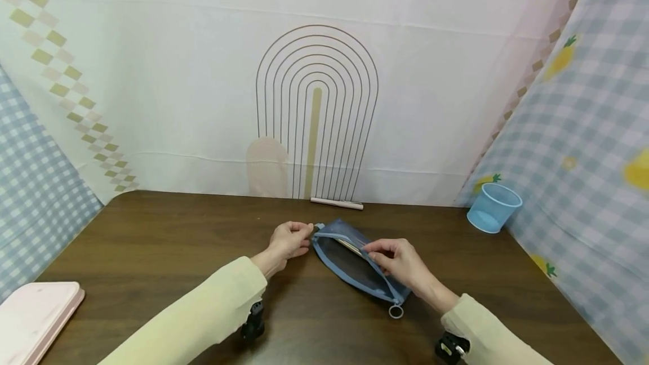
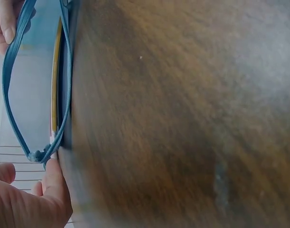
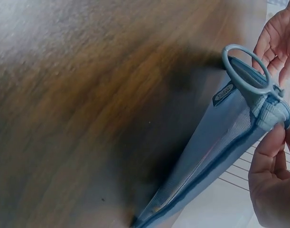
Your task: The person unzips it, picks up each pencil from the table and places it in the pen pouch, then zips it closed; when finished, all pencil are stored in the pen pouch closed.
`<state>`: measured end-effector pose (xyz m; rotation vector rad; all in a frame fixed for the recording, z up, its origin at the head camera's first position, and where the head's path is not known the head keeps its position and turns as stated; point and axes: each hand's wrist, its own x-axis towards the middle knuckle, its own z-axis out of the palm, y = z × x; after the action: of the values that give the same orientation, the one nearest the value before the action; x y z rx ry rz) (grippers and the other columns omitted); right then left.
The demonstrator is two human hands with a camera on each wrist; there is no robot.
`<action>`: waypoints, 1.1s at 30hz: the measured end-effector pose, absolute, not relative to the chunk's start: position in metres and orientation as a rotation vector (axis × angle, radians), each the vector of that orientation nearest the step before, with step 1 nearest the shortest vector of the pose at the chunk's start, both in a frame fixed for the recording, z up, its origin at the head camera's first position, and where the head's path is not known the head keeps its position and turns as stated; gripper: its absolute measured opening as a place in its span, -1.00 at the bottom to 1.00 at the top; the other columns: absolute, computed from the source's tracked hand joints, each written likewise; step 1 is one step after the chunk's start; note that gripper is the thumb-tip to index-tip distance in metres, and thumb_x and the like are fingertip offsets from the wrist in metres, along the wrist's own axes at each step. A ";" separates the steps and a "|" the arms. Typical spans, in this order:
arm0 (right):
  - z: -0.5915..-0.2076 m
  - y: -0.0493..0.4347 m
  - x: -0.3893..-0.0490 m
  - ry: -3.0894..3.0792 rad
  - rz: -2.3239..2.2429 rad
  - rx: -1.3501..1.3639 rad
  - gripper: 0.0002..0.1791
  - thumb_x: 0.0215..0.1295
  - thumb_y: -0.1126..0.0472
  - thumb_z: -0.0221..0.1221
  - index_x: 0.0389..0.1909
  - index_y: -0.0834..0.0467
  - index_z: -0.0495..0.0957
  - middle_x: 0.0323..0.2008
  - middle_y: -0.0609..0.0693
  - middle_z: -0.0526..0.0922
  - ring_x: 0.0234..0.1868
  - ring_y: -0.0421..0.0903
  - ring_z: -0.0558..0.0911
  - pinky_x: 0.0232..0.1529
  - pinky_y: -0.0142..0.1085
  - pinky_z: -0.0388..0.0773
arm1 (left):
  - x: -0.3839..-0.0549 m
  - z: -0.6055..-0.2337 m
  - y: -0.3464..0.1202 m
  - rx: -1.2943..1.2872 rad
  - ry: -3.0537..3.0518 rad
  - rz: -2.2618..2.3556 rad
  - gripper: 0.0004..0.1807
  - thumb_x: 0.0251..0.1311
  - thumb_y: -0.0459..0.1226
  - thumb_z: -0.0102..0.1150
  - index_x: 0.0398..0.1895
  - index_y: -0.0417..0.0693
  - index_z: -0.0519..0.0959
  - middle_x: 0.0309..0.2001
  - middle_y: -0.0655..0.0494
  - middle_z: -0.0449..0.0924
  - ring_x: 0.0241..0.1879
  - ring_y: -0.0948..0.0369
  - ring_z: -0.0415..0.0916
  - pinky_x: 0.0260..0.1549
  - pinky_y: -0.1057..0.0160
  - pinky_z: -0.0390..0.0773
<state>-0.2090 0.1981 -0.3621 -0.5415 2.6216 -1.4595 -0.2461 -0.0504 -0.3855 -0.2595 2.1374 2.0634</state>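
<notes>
A blue mesh zip pouch (image 1: 400, 292) lies slanted on the table with its zip mouth spread wide. At its far left corner my left hand (image 1: 289, 242) pinches the end of the pouch between thumb and fingertips. My right hand (image 1: 403, 263) pinches the upper edge of the mouth, farther along to the right. A pale ring pull (image 1: 396, 311) hangs from the near right corner, and the right wrist view shows this ring (image 3: 229, 59) up close. Inside the pouch shows a thin item with a yellow edge (image 2: 55, 80); its kind cannot be made out.
A light blue cup (image 1: 494, 208) stands at the table's back right corner. Behind the pouch, a white stick-like object (image 1: 337, 204) lies along the back edge. The pale pink flat case (image 1: 38, 320) is at the front left. Cloth hangings (image 1: 192, 83) enclose the table (image 1: 177, 241).
</notes>
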 end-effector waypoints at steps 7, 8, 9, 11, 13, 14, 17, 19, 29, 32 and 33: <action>-0.361 0.199 -0.209 2.655 -1.398 -0.644 -0.79 0.26 0.38 0.14 -0.11 0.30 0.63 -0.37 0.16 0.63 -0.62 -0.26 0.43 -0.58 -0.36 0.52 | -0.245 -0.385 -0.050 -0.266 2.162 1.966 -0.58 0.23 -0.12 0.17 -0.06 -0.32 0.47 -0.25 -0.04 0.57 -0.36 0.20 0.57 -0.26 0.20 0.65; -0.362 0.199 -0.208 2.660 -1.383 -0.667 -0.79 0.26 0.38 0.14 -0.11 0.29 0.63 -0.33 0.17 0.65 -0.61 -0.26 0.44 -0.57 -0.36 0.52 | -0.245 -0.385 -0.050 -0.256 2.157 1.947 -0.56 0.22 -0.11 0.18 -0.06 -0.33 0.46 -0.24 -0.06 0.56 -0.35 0.19 0.57 -0.25 0.19 0.65; -0.362 0.200 -0.208 2.669 -1.364 -0.693 -0.79 0.26 0.38 0.14 -0.12 0.28 0.63 -0.29 0.18 0.66 -0.60 -0.26 0.45 -0.57 -0.36 0.53 | -0.244 -0.385 -0.050 -0.248 2.154 1.926 -0.55 0.21 -0.11 0.19 -0.05 -0.34 0.45 -0.22 -0.08 0.55 -0.32 0.17 0.57 -0.25 0.19 0.65; -0.363 0.200 -0.208 2.696 -1.320 -0.752 -0.80 0.25 0.38 0.15 -0.14 0.25 0.65 -0.19 0.17 0.67 -0.55 -0.26 0.50 -0.55 -0.36 0.53 | -0.242 -0.386 -0.050 -0.231 2.133 1.903 -0.55 0.20 -0.16 0.21 -0.03 -0.37 0.44 -0.19 -0.12 0.53 -0.27 0.14 0.56 -0.23 0.18 0.65; -0.363 0.201 -0.209 2.732 -1.265 -0.802 -0.81 0.25 0.37 0.16 -0.16 0.21 0.66 -0.17 0.15 0.68 -0.45 -0.25 0.56 -0.50 -0.38 0.55 | -0.241 -0.386 -0.050 -0.229 2.100 1.911 -0.58 0.19 -0.25 0.22 -0.01 -0.39 0.42 -0.19 -0.13 0.51 -0.27 0.15 0.56 -0.23 0.19 0.65; -0.364 0.202 -0.209 2.742 -1.240 -0.826 -0.82 0.24 0.37 0.16 -0.17 0.20 0.67 -0.16 0.15 0.68 -0.41 -0.25 0.58 -0.48 -0.39 0.55 | -0.240 -0.387 -0.049 -0.236 2.078 1.929 -0.61 0.18 -0.31 0.22 -0.02 -0.41 0.42 -0.21 -0.12 0.50 -0.30 0.17 0.55 -0.23 0.21 0.65; -0.366 0.204 -0.209 2.734 -1.192 -0.829 -0.82 0.25 0.34 0.17 -0.17 0.19 0.66 -0.17 0.11 0.69 -0.33 -0.25 0.60 -0.41 -0.42 0.55 | -0.238 -0.388 -0.048 -0.265 2.000 2.015 -0.63 0.15 -0.47 0.18 0.00 -0.46 0.39 -0.26 -0.11 0.46 -0.40 0.24 0.53 -0.28 0.27 0.65; -0.367 0.207 -0.208 2.732 -1.176 -0.796 -0.81 0.27 0.29 0.17 -0.15 0.21 0.65 -0.20 0.09 0.69 -0.36 -0.27 0.58 -0.42 -0.42 0.55 | -0.236 -0.389 -0.047 -0.285 1.960 2.059 -0.63 0.15 -0.52 0.14 0.02 -0.48 0.36 -0.25 -0.12 0.44 -0.43 0.27 0.53 -0.31 0.31 0.65; -0.377 0.247 -0.188 2.778 -1.338 -0.170 -0.80 0.21 0.34 0.21 -0.20 0.37 0.51 -0.44 0.06 0.58 -0.42 -0.11 0.59 -0.46 -0.31 0.63 | -0.224 -0.394 -0.047 -0.290 1.959 2.142 -0.58 0.16 -0.58 0.08 0.09 -0.50 0.28 -0.11 -0.22 0.44 -0.38 0.25 0.52 -0.31 0.28 0.65; -0.378 0.257 -0.182 2.617 -1.412 -0.073 -0.70 0.22 0.36 0.19 -0.12 0.47 0.40 -0.42 0.12 0.57 -0.41 -0.07 0.62 -0.41 -0.26 0.65 | -0.222 -0.396 -0.049 -0.284 1.954 2.166 -0.58 0.15 -0.59 0.07 0.09 -0.50 0.26 -0.14 -0.19 0.44 -0.40 0.27 0.50 -0.34 0.30 0.65; -0.378 0.258 -0.181 2.555 -1.442 -0.042 -0.67 0.23 0.36 0.17 -0.09 0.49 0.36 -0.41 0.14 0.57 -0.42 -0.07 0.63 -0.40 -0.26 0.65 | -0.221 -0.397 -0.049 -0.284 1.951 2.173 -0.58 0.15 -0.60 0.07 0.08 -0.51 0.25 -0.14 -0.20 0.43 -0.40 0.27 0.49 -0.35 0.31 0.65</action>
<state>-0.1809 0.2579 -0.3777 -0.0416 2.5552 -1.4420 -0.2211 -0.0492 -0.3972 -0.2839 1.9509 2.1732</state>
